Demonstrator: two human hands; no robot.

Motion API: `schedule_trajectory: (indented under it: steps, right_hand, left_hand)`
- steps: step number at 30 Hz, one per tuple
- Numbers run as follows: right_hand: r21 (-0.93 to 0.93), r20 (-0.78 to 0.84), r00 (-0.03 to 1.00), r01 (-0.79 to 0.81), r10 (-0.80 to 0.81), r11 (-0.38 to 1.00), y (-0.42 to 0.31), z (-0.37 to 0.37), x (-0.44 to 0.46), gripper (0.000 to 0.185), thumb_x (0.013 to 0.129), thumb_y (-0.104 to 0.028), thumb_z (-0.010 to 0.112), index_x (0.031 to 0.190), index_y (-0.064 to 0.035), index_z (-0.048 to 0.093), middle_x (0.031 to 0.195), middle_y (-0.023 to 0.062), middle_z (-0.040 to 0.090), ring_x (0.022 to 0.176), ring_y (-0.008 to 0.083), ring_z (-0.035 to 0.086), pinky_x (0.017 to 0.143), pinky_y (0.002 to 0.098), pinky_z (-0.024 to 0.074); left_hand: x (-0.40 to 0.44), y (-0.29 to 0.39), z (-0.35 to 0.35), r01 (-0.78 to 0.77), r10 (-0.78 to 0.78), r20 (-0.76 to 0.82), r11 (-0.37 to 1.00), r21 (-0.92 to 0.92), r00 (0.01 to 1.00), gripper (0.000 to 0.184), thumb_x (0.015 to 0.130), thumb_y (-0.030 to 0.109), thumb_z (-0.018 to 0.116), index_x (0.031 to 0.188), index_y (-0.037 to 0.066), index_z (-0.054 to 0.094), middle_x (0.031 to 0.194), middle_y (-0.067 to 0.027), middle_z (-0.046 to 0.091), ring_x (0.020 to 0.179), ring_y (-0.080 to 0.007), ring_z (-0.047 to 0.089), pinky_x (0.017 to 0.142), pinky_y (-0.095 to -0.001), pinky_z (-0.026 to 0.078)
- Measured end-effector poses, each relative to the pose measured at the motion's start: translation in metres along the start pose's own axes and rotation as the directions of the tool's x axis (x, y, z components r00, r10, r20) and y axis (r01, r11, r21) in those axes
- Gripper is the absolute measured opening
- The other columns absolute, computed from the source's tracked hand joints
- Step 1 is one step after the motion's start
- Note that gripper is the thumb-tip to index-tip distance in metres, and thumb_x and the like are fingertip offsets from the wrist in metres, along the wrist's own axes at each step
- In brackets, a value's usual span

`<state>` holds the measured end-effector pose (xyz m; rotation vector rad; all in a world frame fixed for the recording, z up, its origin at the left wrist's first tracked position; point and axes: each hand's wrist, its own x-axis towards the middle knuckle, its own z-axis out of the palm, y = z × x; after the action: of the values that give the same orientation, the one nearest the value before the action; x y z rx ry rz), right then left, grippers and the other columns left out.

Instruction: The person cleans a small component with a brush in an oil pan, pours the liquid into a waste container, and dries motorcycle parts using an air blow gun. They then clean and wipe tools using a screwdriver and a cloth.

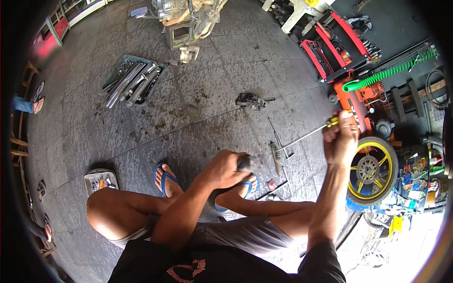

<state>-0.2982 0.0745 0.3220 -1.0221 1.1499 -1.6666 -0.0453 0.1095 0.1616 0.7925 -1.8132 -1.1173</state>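
Observation:
My right hand (340,137) is raised at the right, its fingers wrapped round the yellow and black handle of a long screwdriver (302,137). The shaft slants down and left over the floor. My left hand (221,169), in front of my knees, is closed on a dark, rounded part (247,163) whose kind I cannot make out. Beneath the screwdriver, a thin T-handle wrench (277,133) lies on the tiles. A crumpled dark rag (251,100) sits farther ahead, and a small reddish piece (271,184) is beside my foot.
At the left stand a tool tray (123,66) and a small metal tray (113,178). An engine (188,14) is ahead. A red tool box (347,30), orange compressor (350,106), green coiled hose (391,71) and yellow wheel (391,165) line the right. Another person's foot (38,105) shows at far left.

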Motion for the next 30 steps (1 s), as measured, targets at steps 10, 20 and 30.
schedule_trajectory:
  steps: [10, 20, 30]
  right_hand:
    - [-0.104, -0.018, 1.0, -0.021, 0.019, 0.994, 0.021, 0.0, 0.03, 0.017, 0.096, -0.026, 0.063, 0.101, -0.0099, 0.062, 0.065, -0.0099, 0.037, 0.053, 0.0009, 0.033, 0.047, 0.0184, 0.0251]
    - [-0.43, 0.359, 0.906, -0.051, 0.222, 0.901, 0.08, 0.054, 0.074, 0.069, 0.099, -0.056, 0.045, 0.145, -0.0052, 0.042, 0.101, 0.0002, 0.057, 0.07, 0.0042, 0.04, 0.059, 0.0185, 0.0325]
    - [-0.662, -0.137, 0.828, -0.485, 0.543, 0.572, 0.177, -0.196, 0.101, 0.048, 0.101, -0.04, 0.047, 0.137, -0.0092, 0.053, 0.107, 0.0031, 0.063, 0.061, 0.0044, 0.041, 0.05, 0.0186, 0.0337]
  left_hand:
    - [0.063, 0.047, -0.012, -0.21, 0.222, -0.146, 0.973, 0.091, 0.964, 0.036, 0.08, 0.033, 0.072, 0.067, 0.003, 0.056, 0.059, -0.0164, 0.058, 0.057, -0.0355, 0.061, 0.057, -0.0451, 0.047]
    - [0.035, 0.065, -0.23, 0.205, -0.206, -0.091, 0.647, 0.734, 0.974, 0.02, 0.073, 0.023, 0.065, 0.081, 0.005, 0.071, 0.076, -0.0161, 0.069, 0.076, -0.0316, 0.07, 0.066, -0.043, 0.056]
    - [-0.449, -0.092, -0.243, 0.943, -0.633, -0.755, -0.118, 0.311, 0.169, 0.031, 0.084, 0.028, 0.059, 0.108, 0.009, 0.067, 0.1, -0.0189, 0.069, 0.092, -0.0385, 0.066, 0.079, -0.0502, 0.053]
